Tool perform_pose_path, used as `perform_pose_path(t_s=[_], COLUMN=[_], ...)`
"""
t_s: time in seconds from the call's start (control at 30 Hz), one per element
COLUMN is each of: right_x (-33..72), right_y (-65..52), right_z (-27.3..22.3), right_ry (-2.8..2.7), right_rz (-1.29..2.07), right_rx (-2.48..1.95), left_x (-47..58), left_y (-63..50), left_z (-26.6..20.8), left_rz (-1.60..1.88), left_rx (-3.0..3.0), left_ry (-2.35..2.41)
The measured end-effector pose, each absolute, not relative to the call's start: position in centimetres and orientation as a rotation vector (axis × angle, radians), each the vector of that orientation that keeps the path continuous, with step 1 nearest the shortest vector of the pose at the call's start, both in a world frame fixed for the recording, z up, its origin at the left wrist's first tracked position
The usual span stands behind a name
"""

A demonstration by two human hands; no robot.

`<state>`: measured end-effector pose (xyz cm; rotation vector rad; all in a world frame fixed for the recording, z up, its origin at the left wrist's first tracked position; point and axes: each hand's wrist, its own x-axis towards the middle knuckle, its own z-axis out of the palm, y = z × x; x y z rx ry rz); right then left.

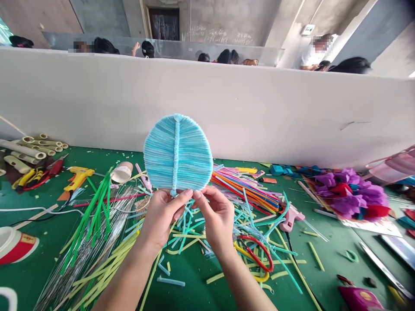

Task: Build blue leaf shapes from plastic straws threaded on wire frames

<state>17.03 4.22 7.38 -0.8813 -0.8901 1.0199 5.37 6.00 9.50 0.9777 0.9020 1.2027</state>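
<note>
Both of my hands hold up a round, leaf-like piece [194, 151] made of light blue fuzzy pipe cleaners, with a paler rib down its middle. My left hand [164, 216] pinches its lower edge beside the end of the rib. With thumb and fingertips, my right hand [216, 211] grips the lower edge a little to the right. The piece stands upright above the table, its ribbed face toward me. Under my hands lie scattered cut pipe cleaners [191, 222]. Red and yellow handled scissors [264, 252] rest near my right wrist, their blades hidden.
On the green table [188, 298] lie bundled pipe cleaners [249, 190], metal wires [94, 242], a yellow glue gun [77, 178] and a pink glue gun [292, 217]. Purple felt flowers [353, 194] sit at right. A white partition [259, 112] stands behind; people are beyond it.
</note>
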Motion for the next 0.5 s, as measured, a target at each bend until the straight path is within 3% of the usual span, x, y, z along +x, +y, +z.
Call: perform_pose_path(t_s=[0.5], right_x=[18.5], right_y=[4.3], right_z=[7.7], right_ry=[-0.898], right_rz=[1.184], right_rx=[-0.787], left_x=[4.8], left_y=[6.0], left_z=[9.8], left_rz=[1.159], left_rx=[0.964], left_ry=[0.987])
